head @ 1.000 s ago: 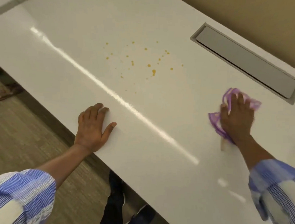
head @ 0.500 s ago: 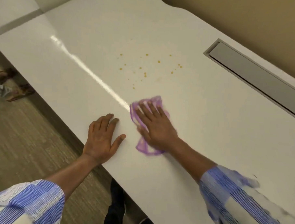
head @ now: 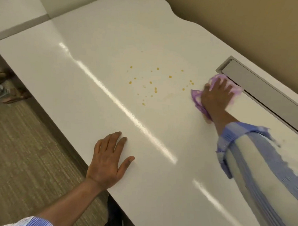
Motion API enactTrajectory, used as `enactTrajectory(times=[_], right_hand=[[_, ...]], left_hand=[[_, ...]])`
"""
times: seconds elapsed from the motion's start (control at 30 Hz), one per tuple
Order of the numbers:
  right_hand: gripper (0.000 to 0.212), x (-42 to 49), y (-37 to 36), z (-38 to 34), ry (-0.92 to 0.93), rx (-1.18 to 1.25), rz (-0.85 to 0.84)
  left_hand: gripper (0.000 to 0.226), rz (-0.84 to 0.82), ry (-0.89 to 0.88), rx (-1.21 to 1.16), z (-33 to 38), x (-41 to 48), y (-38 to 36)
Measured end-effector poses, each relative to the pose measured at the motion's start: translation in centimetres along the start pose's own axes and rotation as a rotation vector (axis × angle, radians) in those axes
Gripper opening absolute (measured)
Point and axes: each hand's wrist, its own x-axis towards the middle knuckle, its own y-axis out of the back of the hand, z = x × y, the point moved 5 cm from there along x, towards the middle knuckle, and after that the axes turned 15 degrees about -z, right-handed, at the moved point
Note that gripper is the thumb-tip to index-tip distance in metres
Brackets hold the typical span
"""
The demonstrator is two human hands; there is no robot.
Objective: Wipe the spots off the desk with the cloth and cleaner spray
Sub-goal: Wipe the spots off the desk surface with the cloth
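The right hand [head: 215, 97] lies flat at centre right of the frame, fingers spread and pressing a purple cloth [head: 197, 99] onto the white desk [head: 95, 79], just beside the grey recessed cable tray [head: 265, 94]; the cloth looks blurred; the yellow-brown spots [head: 154, 85] sit in the middle of the frame, just left of the cloth; the left hand [head: 108, 162] rests palm-down near the desk's lower edge, fingers together, thumb apart, holding nothing.
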Motion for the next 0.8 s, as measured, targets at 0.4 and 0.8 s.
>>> enactTrajectory(times=[0.4, 0.8], right_hand=[[0.059, -21.2, -10.5, -6.8, 1.109, -0.354, -0.176], [0.069, -10.5, -3.3, 0.4, 0.411, -0.170, -0.032]], left_hand=[[0.069, -0.014, 0.009, 0.008, 0.2, -0.1, 0.5], [0.063, -0.024, 0.009, -0.010, 0.0, 0.3, 0.5]])
